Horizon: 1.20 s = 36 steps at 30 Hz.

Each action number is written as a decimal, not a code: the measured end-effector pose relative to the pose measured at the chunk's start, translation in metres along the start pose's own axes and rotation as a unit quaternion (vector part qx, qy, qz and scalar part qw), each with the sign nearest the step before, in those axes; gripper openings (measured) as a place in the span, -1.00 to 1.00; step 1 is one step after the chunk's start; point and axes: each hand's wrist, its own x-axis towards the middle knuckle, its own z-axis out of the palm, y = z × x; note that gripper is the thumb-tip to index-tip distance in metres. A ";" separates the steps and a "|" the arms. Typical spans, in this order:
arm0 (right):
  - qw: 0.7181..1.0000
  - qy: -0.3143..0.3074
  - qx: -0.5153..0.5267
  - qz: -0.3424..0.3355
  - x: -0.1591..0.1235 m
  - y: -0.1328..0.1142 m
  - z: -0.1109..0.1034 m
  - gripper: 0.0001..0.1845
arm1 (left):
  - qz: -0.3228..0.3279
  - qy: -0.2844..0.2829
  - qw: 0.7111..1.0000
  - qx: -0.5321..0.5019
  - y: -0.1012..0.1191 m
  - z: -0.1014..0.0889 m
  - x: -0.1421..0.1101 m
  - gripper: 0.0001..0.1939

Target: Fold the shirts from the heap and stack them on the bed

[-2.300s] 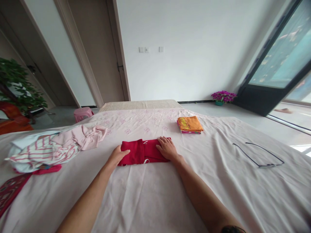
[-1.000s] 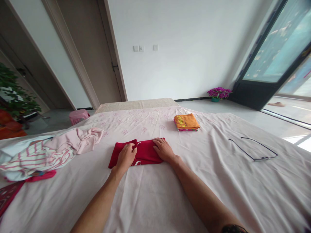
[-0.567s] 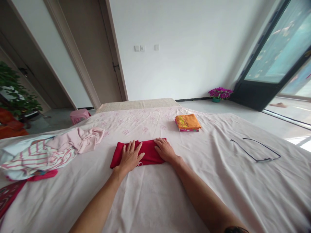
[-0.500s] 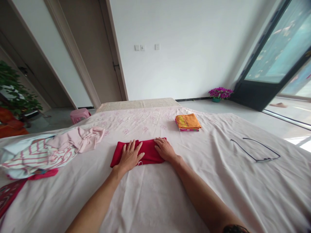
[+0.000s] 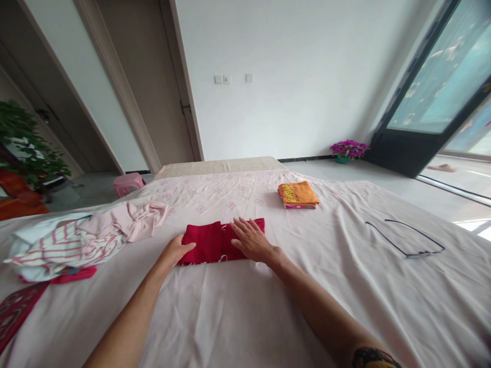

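A folded red garment (image 5: 207, 240) with white print along its near edge lies flat on the pale pink sheet (image 5: 245, 317). At its left end is my left hand (image 5: 173, 254), thumb on top of the cloth and fingers curled around the edge, their tips hidden. My right hand (image 5: 251, 243) rests palm down on the garment's right half, fingers stretched out. Farther back to the right sits a small stack of folded clothes, with an orange garment (image 5: 301, 192) with yellow lettering on top.
To the left lies a loose heap of clothes, among them a pink garment (image 5: 134, 221) and a striped garment (image 5: 76, 240). Nearer is a dark red printed cloth (image 5: 19, 312). Eyeglasses (image 5: 422, 254) lie at the right. Beyond the sheet stand a pink stool (image 5: 129, 184) and purple flowers (image 5: 349, 148).
My left hand has slid from the top of the red garment to its left edge. My right hand has shifted slightly left over the cloth.
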 end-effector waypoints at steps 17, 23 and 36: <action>0.997 -0.039 0.025 -0.060 0.014 -0.036 -0.004 -0.54 | 0.118 0.045 0.987 0.099 0.101 0.052 -0.021 -0.46; 0.973 -0.007 0.228 0.045 0.017 -0.011 -0.004 -0.82 | 0.145 0.014 0.989 0.038 0.111 0.108 -0.018 -0.40; 0.694 0.009 0.651 0.309 0.013 0.015 -0.028 -0.82 | 0.144 -0.008 0.988 -0.058 0.097 0.132 -0.018 -0.59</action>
